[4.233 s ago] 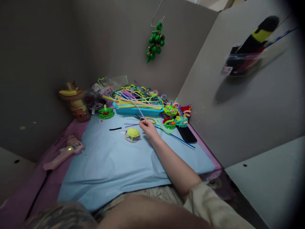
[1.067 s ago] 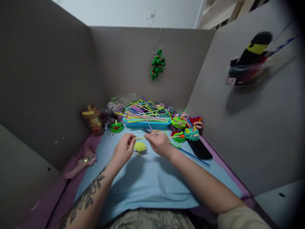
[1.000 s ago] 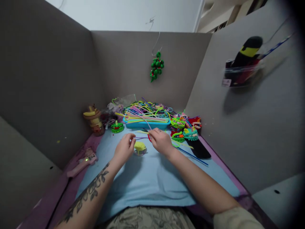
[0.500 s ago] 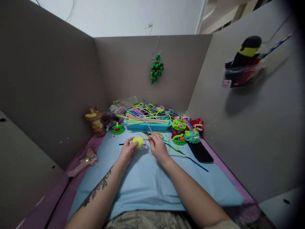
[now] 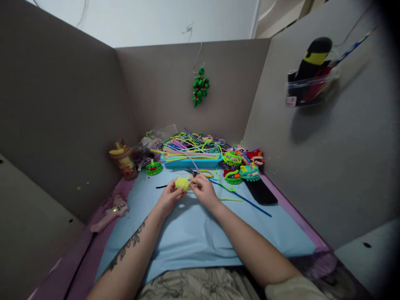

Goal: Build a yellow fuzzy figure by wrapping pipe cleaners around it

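Left hand: fingers clamped on yellow piece.
Right hand: fingertips seem to pinch yellow strand at its edge.
Yellow piece: between both hands' fingers; round body looks formed, edge seems unfinished.

The yellow puff, which had lain on the blue sheet, was lifted into the fingers of the left hand. The right hand shifted left to meet it, pinching a yellow strip, while another yellow length came to rest on the sheet to the right.
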### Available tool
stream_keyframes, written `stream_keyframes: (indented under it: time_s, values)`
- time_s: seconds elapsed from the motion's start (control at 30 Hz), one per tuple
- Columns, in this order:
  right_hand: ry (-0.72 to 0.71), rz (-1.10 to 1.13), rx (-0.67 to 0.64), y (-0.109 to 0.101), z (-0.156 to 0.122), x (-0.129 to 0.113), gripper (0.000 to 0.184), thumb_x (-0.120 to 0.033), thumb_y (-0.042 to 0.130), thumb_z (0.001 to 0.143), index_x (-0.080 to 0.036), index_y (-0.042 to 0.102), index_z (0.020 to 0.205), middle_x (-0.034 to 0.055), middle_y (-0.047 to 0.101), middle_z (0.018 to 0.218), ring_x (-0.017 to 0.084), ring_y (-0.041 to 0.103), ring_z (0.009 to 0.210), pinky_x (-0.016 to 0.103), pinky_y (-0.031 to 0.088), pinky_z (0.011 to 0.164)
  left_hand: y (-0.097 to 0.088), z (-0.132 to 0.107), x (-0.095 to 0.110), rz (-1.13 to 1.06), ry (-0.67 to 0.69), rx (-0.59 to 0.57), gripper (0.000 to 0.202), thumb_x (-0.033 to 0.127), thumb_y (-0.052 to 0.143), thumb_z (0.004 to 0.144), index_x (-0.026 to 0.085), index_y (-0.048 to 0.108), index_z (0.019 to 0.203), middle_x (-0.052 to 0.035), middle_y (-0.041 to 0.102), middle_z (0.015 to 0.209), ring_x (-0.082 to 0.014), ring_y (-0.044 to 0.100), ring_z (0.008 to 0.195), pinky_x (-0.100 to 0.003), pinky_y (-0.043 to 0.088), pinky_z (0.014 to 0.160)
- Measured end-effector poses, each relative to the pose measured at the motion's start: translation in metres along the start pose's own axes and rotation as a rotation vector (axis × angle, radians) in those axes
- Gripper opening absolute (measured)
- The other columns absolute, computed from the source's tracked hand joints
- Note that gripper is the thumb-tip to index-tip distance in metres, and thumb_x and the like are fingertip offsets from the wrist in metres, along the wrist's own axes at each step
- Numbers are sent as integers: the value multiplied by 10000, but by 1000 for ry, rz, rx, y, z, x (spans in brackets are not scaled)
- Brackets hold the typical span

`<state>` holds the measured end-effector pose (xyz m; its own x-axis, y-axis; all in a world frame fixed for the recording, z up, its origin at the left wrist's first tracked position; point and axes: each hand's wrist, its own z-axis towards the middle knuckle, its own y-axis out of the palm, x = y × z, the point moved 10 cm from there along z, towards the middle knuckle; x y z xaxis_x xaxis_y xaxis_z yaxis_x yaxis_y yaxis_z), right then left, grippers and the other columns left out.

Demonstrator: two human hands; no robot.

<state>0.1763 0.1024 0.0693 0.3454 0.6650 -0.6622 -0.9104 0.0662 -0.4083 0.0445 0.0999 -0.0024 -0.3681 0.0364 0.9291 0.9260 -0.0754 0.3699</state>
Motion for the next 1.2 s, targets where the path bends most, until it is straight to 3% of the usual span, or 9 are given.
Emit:
stream_keyframes:
  time_s: [0.2,0.3,0.4,0.5,0.8,1.03,1.2]
  values:
    - [23,-30,-34,7,-1,1,157,-212,502,819,-166,619,725,33,543,775,151,533,725,264,448,679,7,-3,5,-40,94,-5,652,208,795,595,237,500,1176,-50,608,1085,-159,606,909,-243,486,759]
    - [7,-11,-9,6,-1,1,192,-256,463,867,-174,636,870,49,576,842,164,555,803,282,461,737,0,-2,3,-83,90,58,760,183,811,558,257,437,1216,-42,608,1070,-155,625,863,-253,501,745]
    - [-26,10,58,-3,0,2,244,-263,414,904,-191,635,980,62,589,910,167,567,869,296,468,783,-13,1,-1,-114,52,137,733,172,795,587,226,411,1209,-47,624,999,-144,644,795,-238,514,689]
    - [-34,-39,101,-9,-1,5,220,-241,446,889,-205,660,926,58,584,897,171,573,873,302,474,798,-20,2,-3,-140,18,172,648,131,775,606,189,443,1160,-56,644,956,-137,652,788,-205,511,667]
    - [-66,-166,-19,8,-4,1,337,-67,426,804,-198,628,1039,71,594,948,180,584,892,302,476,821,-14,1,-4,-208,-8,128,559,92,759,619,184,494,1102,-29,666,899,-117,653,749,-178,520,640]
    - [-40,-36,-10,8,-2,1,163,-190,527,827,-191,671,905,48,578,856,156,583,795,273,484,742,-12,1,-5,-214,-13,126,560,81,759,613,180,499,1099,-31,666,906,-111,649,728,-175,524,628]
    - [-10,47,24,11,-1,5,104,-167,571,775,-189,671,760,23,576,760,144,566,719,258,464,693,-9,1,-7,-186,-10,108,596,110,795,575,180,493,1085,-30,665,912,-109,648,737,-174,516,640]
